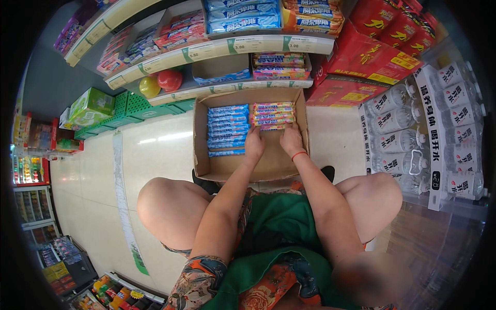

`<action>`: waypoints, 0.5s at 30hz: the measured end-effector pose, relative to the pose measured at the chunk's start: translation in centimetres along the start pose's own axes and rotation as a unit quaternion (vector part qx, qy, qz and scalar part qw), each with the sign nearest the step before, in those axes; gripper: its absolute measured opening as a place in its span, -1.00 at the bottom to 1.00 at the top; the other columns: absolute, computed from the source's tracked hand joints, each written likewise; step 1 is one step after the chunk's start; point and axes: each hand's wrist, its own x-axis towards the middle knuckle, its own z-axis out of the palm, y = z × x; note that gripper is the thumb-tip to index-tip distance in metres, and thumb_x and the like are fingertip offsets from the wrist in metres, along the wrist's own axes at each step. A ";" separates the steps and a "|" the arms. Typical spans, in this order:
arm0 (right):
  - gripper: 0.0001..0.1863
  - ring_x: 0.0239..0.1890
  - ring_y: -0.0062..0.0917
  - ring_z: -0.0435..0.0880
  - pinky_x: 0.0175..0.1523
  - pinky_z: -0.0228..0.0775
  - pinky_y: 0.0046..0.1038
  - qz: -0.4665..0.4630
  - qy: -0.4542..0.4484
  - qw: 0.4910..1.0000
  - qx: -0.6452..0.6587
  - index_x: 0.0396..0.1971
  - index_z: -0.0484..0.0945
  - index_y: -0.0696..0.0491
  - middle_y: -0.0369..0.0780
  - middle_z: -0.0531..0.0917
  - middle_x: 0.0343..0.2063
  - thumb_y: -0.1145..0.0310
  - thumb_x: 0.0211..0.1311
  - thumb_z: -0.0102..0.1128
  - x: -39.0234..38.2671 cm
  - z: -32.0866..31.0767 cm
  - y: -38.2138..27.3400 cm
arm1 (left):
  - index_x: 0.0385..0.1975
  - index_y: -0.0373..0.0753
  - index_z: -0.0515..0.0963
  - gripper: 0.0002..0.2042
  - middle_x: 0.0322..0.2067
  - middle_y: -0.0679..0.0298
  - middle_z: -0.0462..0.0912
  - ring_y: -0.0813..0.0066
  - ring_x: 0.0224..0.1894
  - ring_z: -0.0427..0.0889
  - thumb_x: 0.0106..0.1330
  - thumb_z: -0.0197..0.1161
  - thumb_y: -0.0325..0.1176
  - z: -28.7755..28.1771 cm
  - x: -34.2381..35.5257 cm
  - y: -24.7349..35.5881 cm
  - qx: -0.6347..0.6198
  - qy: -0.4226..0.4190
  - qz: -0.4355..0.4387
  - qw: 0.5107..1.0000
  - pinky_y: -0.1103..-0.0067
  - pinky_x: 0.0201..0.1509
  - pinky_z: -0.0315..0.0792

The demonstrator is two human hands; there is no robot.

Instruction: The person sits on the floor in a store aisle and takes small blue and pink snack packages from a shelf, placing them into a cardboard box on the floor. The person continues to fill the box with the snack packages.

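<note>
A shallow cardboard box rests on the floor in front of my knees. Along its left side lies a column of blue candy rolls, side by side. To their right is a shorter column of pink and yellow candy rolls. At the near end of that column, my left hand has its fingers closed at the left end of a roll. My right hand, with a red band at the wrist, is closed at the right end. My fingers partly hide that nearest roll.
Shelves beyond the box hold candy packs, a blue display tray, and a yellow ball beside a red ball. Red cartons stand at the far right, water bottles nearer. Green crates line the left shelf base.
</note>
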 end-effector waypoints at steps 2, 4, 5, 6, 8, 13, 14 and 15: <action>-0.52 0.01 -0.08 0.47 0.08 0.36 -0.23 -0.014 0.013 1.000 0.006 0.01 0.39 0.20 0.08 0.31 0.09 0.48 0.00 0.11 0.2 -0.1 -0.1 | -0.01 -0.40 0.43 -0.56 0.09 -0.15 0.34 -0.03 0.10 0.38 0.01 0.07 -0.57 0.3 0.4 0.1 0.016 -0.002 0.004 1.000 0.32 0.15 0.31; -0.53 -0.01 -0.09 0.48 0.08 0.36 -0.24 -0.035 0.030 0.999 0.012 0.01 0.39 0.21 0.08 0.29 0.12 0.47 0.00 0.10 0.3 -0.4 -0.3 | 0.00 -0.38 0.42 -0.56 0.14 -0.13 0.29 -0.03 0.10 0.37 0.02 0.07 -0.56 0.3 0.3 0.3 0.027 0.000 0.002 1.000 0.32 0.14 0.33; -0.54 0.00 -0.10 0.48 0.08 0.37 -0.24 -0.025 0.029 0.999 0.016 -0.01 0.40 0.22 0.07 0.30 0.11 0.49 0.00 0.08 0.2 -0.7 -0.4 | 0.01 -0.37 0.42 -0.55 0.16 -0.12 0.26 -0.04 0.10 0.37 0.02 0.08 -0.55 0.2 0.1 1.2 0.029 -0.002 -0.001 1.000 0.32 0.13 0.34; -0.56 0.00 -0.12 0.49 0.07 0.38 -0.24 -0.017 0.029 0.999 0.021 -0.03 0.41 0.23 0.07 0.30 0.11 0.52 0.00 0.07 0.1 -1.4 -1.1 | 0.02 -0.36 0.41 -0.55 0.17 -0.11 0.24 -0.04 0.10 0.37 0.02 0.08 -0.55 0.0 0.0 1.7 0.032 0.000 -0.003 0.999 0.32 0.13 0.34; -0.60 -0.05 -0.13 0.51 0.02 0.40 -0.23 -0.015 0.045 0.999 0.020 -0.07 0.43 0.20 0.03 0.34 0.06 0.51 0.00 0.07 0.1 -2.0 -2.0 | 0.02 -0.35 0.41 -0.54 0.15 -0.11 0.26 -0.03 0.11 0.36 0.03 0.10 -0.51 -0.5 0.1 2.6 0.057 -0.004 -0.007 0.998 0.33 0.15 0.33; -0.73 -0.22 -0.14 0.57 -0.16 0.46 -0.17 -0.064 0.138 0.987 0.042 -0.19 0.46 0.07 -0.09 0.46 -0.13 0.46 0.05 0.06 0.4 -4.3 -4.1 | 0.00 -0.32 0.41 -0.57 0.05 -0.08 0.35 -0.03 0.06 0.39 0.05 0.09 -0.54 -2.1 0.9 4.9 0.068 0.059 0.063 0.994 0.31 0.08 0.37; -0.74 -0.23 -0.14 0.57 -0.17 0.45 -0.17 -0.081 0.152 0.983 0.059 -0.20 0.46 0.07 -0.09 0.47 -0.14 0.46 0.06 0.05 0.5 -5.4 -4.9 | 0.00 -0.31 0.41 -0.58 0.03 -0.07 0.36 -0.04 0.03 0.41 0.05 0.08 -0.56 -2.6 1.4 5.6 0.055 0.087 0.097 0.990 0.30 0.06 0.38; -0.76 -0.24 -0.13 0.57 -0.18 0.45 -0.17 -0.097 0.164 0.979 0.075 -0.20 0.45 0.06 -0.10 0.47 -0.15 0.45 0.07 0.04 0.7 -6.5 -5.5 | -0.01 -0.31 0.41 -0.59 0.01 -0.07 0.37 -0.04 0.01 0.42 0.05 0.07 -0.57 -3.2 1.8 6.4 0.040 0.115 0.131 0.984 0.30 0.03 0.39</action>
